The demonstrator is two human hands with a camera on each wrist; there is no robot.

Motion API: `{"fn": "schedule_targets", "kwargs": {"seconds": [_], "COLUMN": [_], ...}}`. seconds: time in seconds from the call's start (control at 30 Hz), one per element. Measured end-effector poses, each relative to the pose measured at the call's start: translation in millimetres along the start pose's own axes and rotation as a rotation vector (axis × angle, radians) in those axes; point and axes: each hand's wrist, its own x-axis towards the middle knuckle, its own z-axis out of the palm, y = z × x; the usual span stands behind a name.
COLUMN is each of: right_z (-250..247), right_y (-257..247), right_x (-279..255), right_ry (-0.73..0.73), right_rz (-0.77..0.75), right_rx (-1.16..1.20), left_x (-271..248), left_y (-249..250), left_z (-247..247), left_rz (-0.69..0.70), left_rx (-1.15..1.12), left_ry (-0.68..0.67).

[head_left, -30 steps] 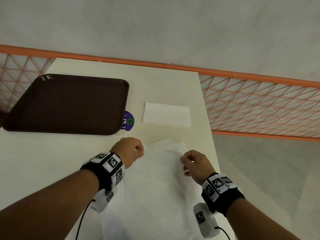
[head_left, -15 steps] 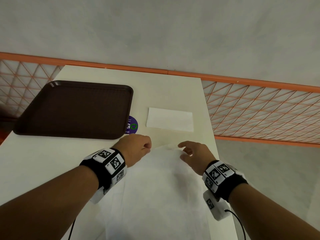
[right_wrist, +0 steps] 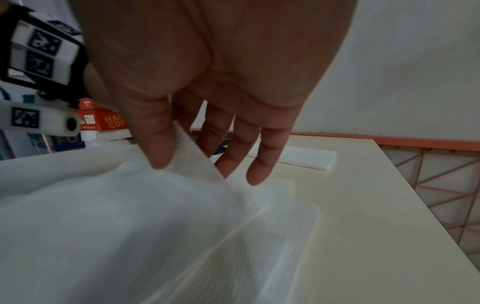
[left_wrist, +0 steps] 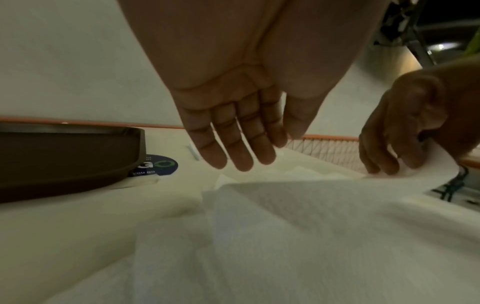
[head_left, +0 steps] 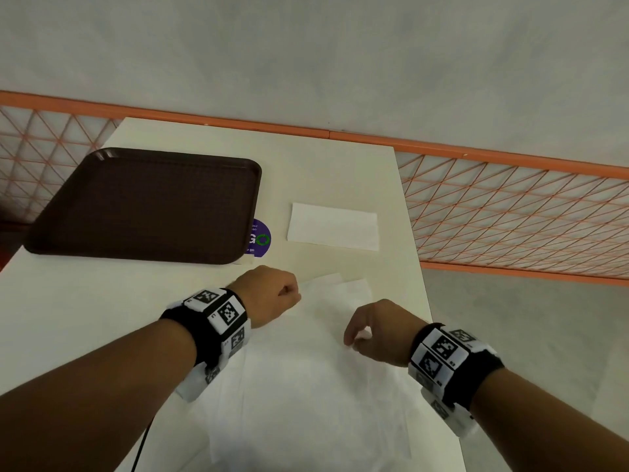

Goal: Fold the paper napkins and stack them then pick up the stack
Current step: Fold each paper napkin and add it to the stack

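Note:
A loose pile of unfolded white napkins lies on the cream table right in front of me. My right hand pinches the far right corner of the top napkin between thumb and forefinger and holds it raised off the sheets below. My left hand hovers at the pile's far left corner; in the left wrist view its fingers hang nearly straight and grip nothing. One folded napkin lies flat farther back.
A dark brown tray sits at the back left, partly over a purple round sticker. The table's right edge runs close to my right hand. Beyond it stands an orange lattice railing.
My right hand has taken the top napkin's far right corner and drawn it back toward me, lifting it. My left hand stays near the far left corner.

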Motion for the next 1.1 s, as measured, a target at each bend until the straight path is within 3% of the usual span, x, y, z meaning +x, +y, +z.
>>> {"fn": "schedule_targets", "kwargs": {"seconds": [0.17,0.23,0.4,0.53,0.8,1.1], "right_z": [18,21,26,34,39,34], "right_y": [3,4,10,10,7,4], "right_x": [-10,-10,12,28,39,40], "right_ry": [-0.153,-0.132,0.112,0.051,0.015,-0.027], "right_rz": [0.027,0.018,0.070,0.132,0.098,0.096], "right_rx": [0.004,0.041,-0.029,-0.099,-0.186,-0.133], "left_x": [0,0,7,10,11,7], "left_y": [3,4,9,9,9,16], "left_z": [22,28,34,39,46,42], "left_rz": [0.016,0.024,0.017,0.000,-0.018,0.015], "left_rx": [0.222,0.237,0.281,0.305,0.299,0.301], "left_ry": [-0.204,-0.211,-0.206,-0.231,-0.223,-0.213]}}
